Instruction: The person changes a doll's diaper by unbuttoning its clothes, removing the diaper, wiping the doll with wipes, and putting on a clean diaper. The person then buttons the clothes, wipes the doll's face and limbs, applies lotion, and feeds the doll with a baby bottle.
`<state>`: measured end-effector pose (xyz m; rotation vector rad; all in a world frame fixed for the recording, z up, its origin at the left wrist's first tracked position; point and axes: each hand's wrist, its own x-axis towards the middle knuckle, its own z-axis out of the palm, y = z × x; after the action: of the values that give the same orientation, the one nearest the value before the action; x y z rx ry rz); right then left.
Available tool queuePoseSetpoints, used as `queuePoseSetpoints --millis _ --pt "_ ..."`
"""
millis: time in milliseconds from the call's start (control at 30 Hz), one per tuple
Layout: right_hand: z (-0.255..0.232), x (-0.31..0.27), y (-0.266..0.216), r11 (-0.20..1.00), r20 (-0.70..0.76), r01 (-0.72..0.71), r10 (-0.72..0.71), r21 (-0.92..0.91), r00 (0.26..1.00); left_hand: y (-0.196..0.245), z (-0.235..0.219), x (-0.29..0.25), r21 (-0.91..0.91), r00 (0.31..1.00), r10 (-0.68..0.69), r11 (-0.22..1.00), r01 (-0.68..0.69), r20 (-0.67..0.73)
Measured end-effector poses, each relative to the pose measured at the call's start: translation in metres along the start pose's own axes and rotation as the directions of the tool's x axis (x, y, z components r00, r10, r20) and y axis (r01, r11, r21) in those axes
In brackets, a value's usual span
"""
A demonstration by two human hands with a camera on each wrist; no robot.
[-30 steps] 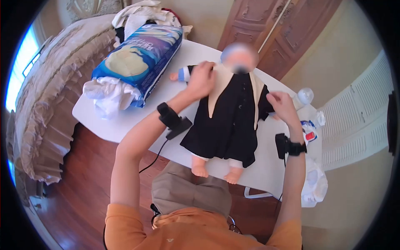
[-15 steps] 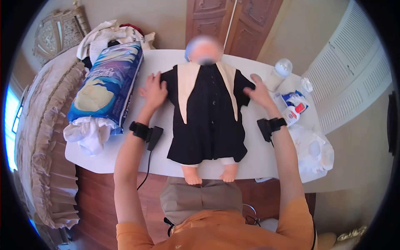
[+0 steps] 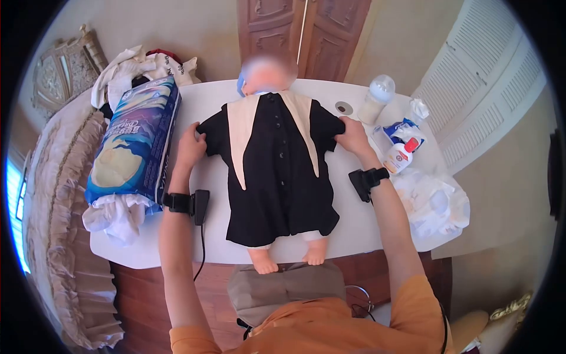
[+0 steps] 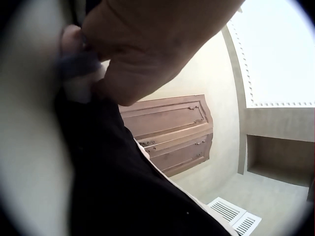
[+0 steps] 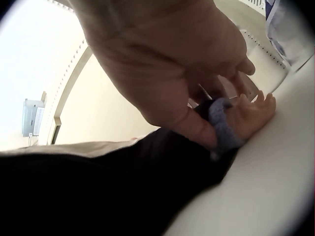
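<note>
A baby doll [image 3: 263,259] lies on its back on the white table [image 3: 206,230], feet toward me, its face blurred. It wears a black garment [image 3: 277,200] with long cream lapels and buttons down the front. My left hand [image 3: 191,146] grips the end of the sleeve [image 3: 214,131] on the left; in the left wrist view the fingers are partly dark and blurred. My right hand [image 3: 355,137] pinches the opposite sleeve end between thumb and fingers. Close by, the right wrist view shows a blue cuff [image 5: 226,125] and the doll's small hand [image 5: 253,115] sticking out.
Along the left lies a blue diaper pack [image 3: 132,133] with white cloth at its open end. Heaped clothes [image 3: 127,71] sit behind it. On the right stand a baby bottle [image 3: 380,91], a wipes pack [image 3: 407,128], a red-capped lotion bottle [image 3: 400,156] and a plastic bag [image 3: 433,206].
Both hands have come off the doll's shoulder and arm areas and now hold its two sleeve ends. The head view has shifted, with the doll lying straighter before me.
</note>
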<state>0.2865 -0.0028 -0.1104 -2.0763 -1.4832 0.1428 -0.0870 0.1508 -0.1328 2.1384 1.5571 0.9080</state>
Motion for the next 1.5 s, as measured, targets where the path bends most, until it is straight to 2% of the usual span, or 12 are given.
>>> queuePoseSetpoints --millis 100,267,333,467,600,667,733,867,933,1033,1433,1500 --pt "-0.005 -0.013 -0.019 0.961 0.002 0.018 -0.018 -0.276 1.0 0.011 0.006 -0.006 0.263 0.981 0.073 0.964 -0.024 -0.177" --pt "-0.007 -0.026 -0.027 0.952 -0.079 0.054 -0.081 -0.3 0.994 0.059 -0.009 -0.023 0.108 0.983 0.166 0.982 -0.157 -0.077" --pt "-0.014 -0.029 -0.033 0.974 -0.042 0.059 -0.069 -0.218 0.997 0.08 -0.014 -0.03 -0.114 0.851 0.512 0.858 -0.5 0.12" --pt "-0.014 -0.04 -0.042 0.976 -0.109 0.1 -0.122 -0.192 0.986 0.166 -0.049 -0.068 0.107 0.771 0.491 0.812 -0.574 0.406" --pt "-0.031 -0.054 -0.066 0.978 -0.027 0.16 -0.165 -0.133 0.986 0.196 -0.05 -0.073 -0.167 0.47 0.677 0.653 -0.739 0.566" --pt "-0.039 -0.056 -0.066 0.968 0.3 0.173 -0.221 0.18 0.928 0.201 -0.046 -0.075 -0.332 0.399 0.674 0.688 -0.645 0.622" --pt "-0.059 -0.063 -0.066 0.965 0.233 0.241 -0.258 0.102 0.938 0.203 -0.049 -0.079 -0.304 0.428 0.678 0.685 -0.662 0.598" --pt "-0.129 -0.063 -0.052 0.88 -0.068 0.206 -0.196 0.427 0.978 0.2 -0.067 -0.082 -0.282 0.5 0.693 0.692 -0.665 0.52" --pt "-0.181 -0.063 -0.05 0.964 -0.144 0.0 0.04 0.264 0.989 0.197 -0.075 -0.081 -0.29 0.501 0.704 0.684 -0.67 0.504" --pt "-0.221 -0.044 0.013 0.962 -0.342 -0.023 0.119 0.271 0.932 0.198 -0.086 -0.08 -0.378 0.473 0.731 0.669 -0.64 0.492" --pt "-0.208 -0.061 0.082 0.87 0.118 -0.477 0.491 -0.127 0.863 0.204 -0.091 -0.078 -0.257 0.569 0.606 0.777 -0.575 0.556" --pt "-0.199 -0.06 0.08 0.887 -0.066 -0.391 0.388 -0.245 0.919 0.205 -0.09 -0.077 -0.248 0.548 0.621 0.757 -0.604 0.56"
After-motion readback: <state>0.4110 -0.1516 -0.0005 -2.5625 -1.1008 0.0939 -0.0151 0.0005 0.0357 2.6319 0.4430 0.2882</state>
